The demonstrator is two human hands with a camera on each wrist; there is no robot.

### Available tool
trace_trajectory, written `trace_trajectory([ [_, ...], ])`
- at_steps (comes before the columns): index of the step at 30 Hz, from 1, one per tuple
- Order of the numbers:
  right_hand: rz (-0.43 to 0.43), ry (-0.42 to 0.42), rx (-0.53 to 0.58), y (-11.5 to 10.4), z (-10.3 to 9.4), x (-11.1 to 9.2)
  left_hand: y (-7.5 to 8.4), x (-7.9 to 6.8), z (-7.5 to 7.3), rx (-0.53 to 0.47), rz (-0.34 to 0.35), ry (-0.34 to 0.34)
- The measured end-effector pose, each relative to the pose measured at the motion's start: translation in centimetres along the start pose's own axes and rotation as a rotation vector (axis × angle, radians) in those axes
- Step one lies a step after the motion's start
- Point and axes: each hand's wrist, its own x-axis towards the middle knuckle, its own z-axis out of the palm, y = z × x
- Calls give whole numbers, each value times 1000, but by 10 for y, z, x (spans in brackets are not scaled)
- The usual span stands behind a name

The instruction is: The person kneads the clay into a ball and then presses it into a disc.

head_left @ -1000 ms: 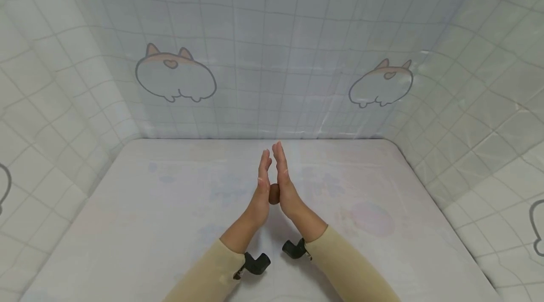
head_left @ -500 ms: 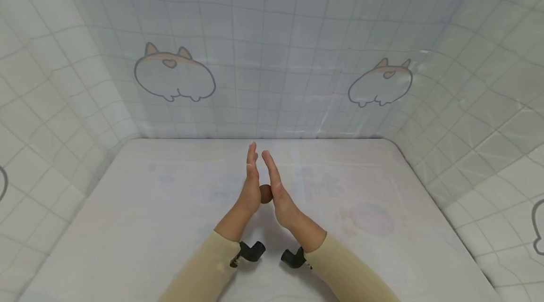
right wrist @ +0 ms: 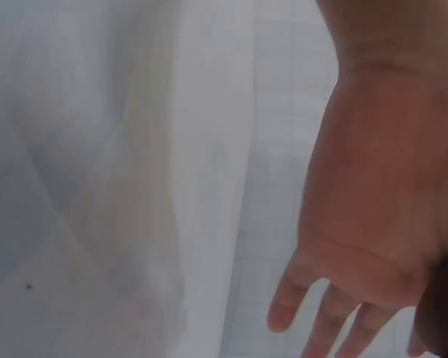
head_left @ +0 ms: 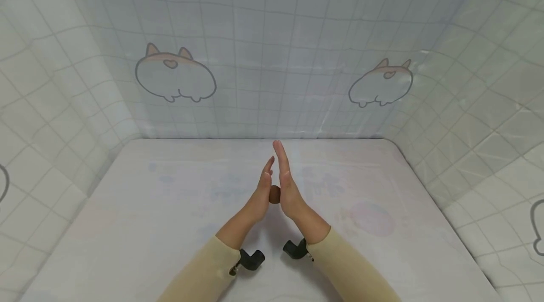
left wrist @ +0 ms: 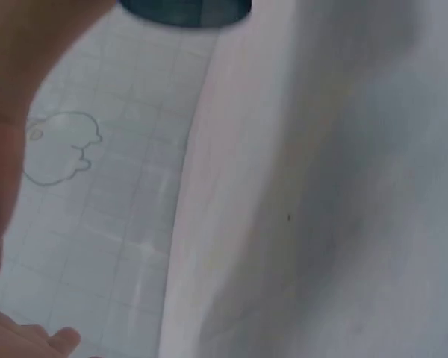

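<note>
A small brown ball [head_left: 275,194] sits between two facing palms in the middle of the head view. My left hand [head_left: 260,197], fingers straight and pointing away, presses on the ball's left side. Against its right side lies the palm of my right hand [head_left: 290,193], whose fingertips reach farther forward than the left ones. The right wrist view shows that palm open with fingers extended, and the dark ball [right wrist: 442,307] at the right edge. In the left wrist view, only part of a hand and fingers [left wrist: 30,339] appear at the left edge.
Below the hands is a white table [head_left: 148,226] with faint pastel prints. Around it hang pale grid-patterned curtains [head_left: 272,56] with cartoon dog drawings. A black wrist camera [head_left: 252,260] is strapped at the left sleeve, another black camera [head_left: 294,249] at the right.
Half a second ago both hands and the ball were farther left, the left fingertips ahead. Now they are back right, with the left hand drawn back and the right slid forward.
</note>
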Motion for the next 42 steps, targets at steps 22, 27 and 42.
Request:
trace_trajectory([
  [22,291,-71,-31,21,-1,-6,20,-11,0,-284,331,27],
  [27,242,-102,-45,19,4,-13,25,-10,0,-213,303,111],
  [42,-62,-98,10,-1,13,-22,17,-1,-2,-43,201,156],
])
